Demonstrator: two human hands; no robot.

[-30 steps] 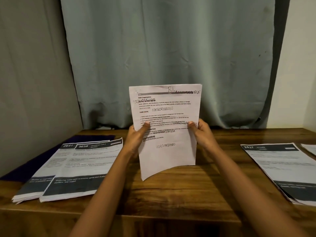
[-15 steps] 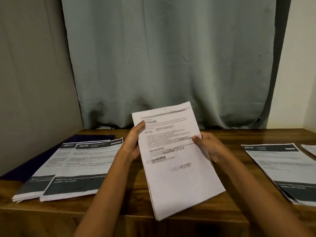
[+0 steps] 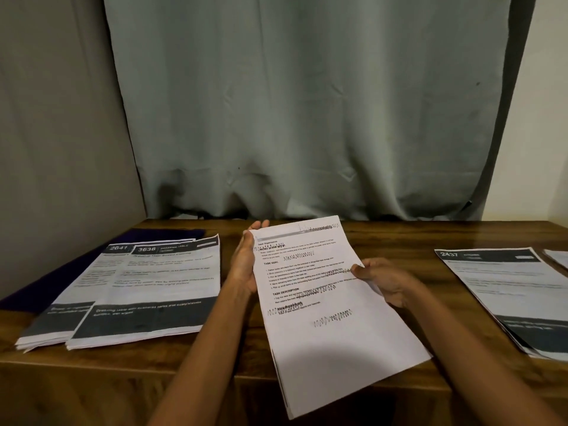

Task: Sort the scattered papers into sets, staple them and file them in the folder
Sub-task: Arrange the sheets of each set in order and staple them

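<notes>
A white set of printed pages [image 3: 332,333] with scribbled-out lines lies nearly flat over the middle of the wooden table [image 3: 215,364], its near end past the front edge. My left hand [image 3: 246,265] lies along the set's left edge with straight fingers against it. My right hand [image 3: 381,281] pinches the right edge, thumb on top. Two stacks with dark headers, "2641" [image 3: 61,290] and "3638" [image 3: 153,290], lie side by side at the left. A dark purple folder [image 3: 159,233] shows under and behind them.
At the right lies another stack headed "2437" [image 3: 510,296], with the corner of one more sheet [image 3: 558,256] beyond it. A grey curtain [image 3: 307,103] hangs behind the table, a grey wall closes the left side. No stapler shows.
The set was held upright in both hands a second ago. It has tipped down and now lies almost flat on the table. My left hand has opened along its edge.
</notes>
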